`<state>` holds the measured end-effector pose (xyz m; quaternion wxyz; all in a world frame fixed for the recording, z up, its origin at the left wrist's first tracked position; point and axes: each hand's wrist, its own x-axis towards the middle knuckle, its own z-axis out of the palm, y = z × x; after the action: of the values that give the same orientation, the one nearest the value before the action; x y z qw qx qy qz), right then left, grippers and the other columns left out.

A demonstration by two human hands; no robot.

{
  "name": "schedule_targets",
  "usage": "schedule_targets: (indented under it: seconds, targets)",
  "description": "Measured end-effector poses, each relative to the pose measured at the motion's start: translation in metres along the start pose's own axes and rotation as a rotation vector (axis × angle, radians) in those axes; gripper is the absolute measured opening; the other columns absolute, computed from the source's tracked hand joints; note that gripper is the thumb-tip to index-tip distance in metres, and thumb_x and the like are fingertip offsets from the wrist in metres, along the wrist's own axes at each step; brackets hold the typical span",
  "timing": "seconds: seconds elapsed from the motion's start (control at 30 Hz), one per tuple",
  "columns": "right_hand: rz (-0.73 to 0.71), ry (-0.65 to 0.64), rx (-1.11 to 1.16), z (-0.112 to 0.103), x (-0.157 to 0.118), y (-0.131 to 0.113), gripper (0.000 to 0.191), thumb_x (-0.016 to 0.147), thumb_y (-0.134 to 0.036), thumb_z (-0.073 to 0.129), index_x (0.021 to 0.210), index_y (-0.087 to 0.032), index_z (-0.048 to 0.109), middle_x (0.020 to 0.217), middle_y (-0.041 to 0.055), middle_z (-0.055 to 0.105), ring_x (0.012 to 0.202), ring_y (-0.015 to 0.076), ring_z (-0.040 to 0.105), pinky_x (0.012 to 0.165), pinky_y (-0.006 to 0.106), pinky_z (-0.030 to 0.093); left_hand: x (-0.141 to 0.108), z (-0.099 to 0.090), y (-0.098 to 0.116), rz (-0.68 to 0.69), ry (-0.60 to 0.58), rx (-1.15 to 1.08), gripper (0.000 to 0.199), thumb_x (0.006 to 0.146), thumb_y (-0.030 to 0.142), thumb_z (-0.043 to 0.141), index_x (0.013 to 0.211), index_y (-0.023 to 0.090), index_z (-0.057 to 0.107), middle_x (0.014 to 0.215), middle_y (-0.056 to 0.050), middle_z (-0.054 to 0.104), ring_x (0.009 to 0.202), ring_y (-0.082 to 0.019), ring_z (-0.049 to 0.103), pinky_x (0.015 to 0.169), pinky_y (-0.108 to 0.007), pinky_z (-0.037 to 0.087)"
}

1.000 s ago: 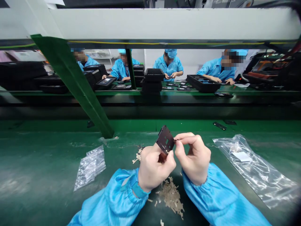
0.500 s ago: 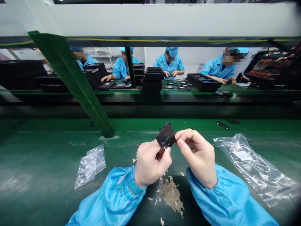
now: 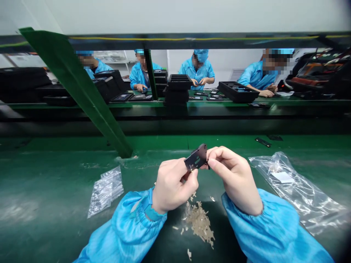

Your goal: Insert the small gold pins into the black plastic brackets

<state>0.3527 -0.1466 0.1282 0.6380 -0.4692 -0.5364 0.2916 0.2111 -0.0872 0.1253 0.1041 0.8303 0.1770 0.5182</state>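
My left hand is closed round one end of a black plastic housing plate, a flat part with small cut-outs, held tilted above the bench. At the plate's right edge, my right hand pinches a small black piece between thumb and forefinger. Whether that piece is attached to the plate I cannot tell. Below the hands, a pile of small beige-grey flat pieces lies on the green bench, with several scattered around it.
Small clear bags lie left; a larger clear bag with a white label lies right. Black parts rest at the back right. A slanted green post rises at left. Beyond, several co-workers sit by stacked black trays.
The plate has turned to a flatter, more edge-on tilt and shifted slightly right. My right hand remains at its edge, and the small black piece shows more below the fingers. The view has shifted slightly.
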Motion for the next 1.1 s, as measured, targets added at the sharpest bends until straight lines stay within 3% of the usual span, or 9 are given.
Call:
schedule_targets:
  seconds: [0.37, 0.87, 1.1]
  targets:
    - [0.018, 0.018, 0.004, 0.0007, 0.0, 0.0004, 0.012, 0.082, -0.025, 0.057, 0.072, -0.018, 0.056, 0.071, -0.0001, 0.058, 0.066, 0.0132, 0.058, 0.06, 0.026, 0.048, -0.0001, -0.0015, -0.0028, -0.012, -0.043, -0.051, 0.012, 0.075, 0.013, 0.049, 0.068, 0.017, 0.058, 0.048, 0.004, 0.047, 0.041, -0.007, 0.041, 0.042, -0.018, 0.034]
    - [-0.093, 0.085, -0.162, 0.0047, -0.0037, -0.0074, 0.009, 0.082, -0.018, 0.056, 0.073, -0.018, 0.054, 0.069, 0.0001, 0.06, 0.064, 0.0124, 0.061, 0.06, 0.025, 0.052, -0.0022, -0.003, -0.0012, -0.328, -0.154, -0.366, 0.014, 0.077, 0.017, 0.048, 0.067, 0.015, 0.058, 0.047, 0.003, 0.048, 0.04, -0.008, 0.043, 0.038, -0.019, 0.033]
    - [-0.12, 0.077, -0.188, 0.0053, -0.0054, -0.0088, 0.01, 0.081, -0.014, 0.053, 0.072, -0.018, 0.053, 0.068, -0.0007, 0.058, 0.064, 0.0119, 0.06, 0.06, 0.025, 0.051, -0.0048, -0.0022, -0.0037, -0.357, -0.169, -0.442, 0.014, 0.078, 0.019, 0.049, 0.074, 0.015, 0.062, 0.048, 0.003, 0.048, 0.041, -0.008, 0.043, 0.039, -0.019, 0.034]
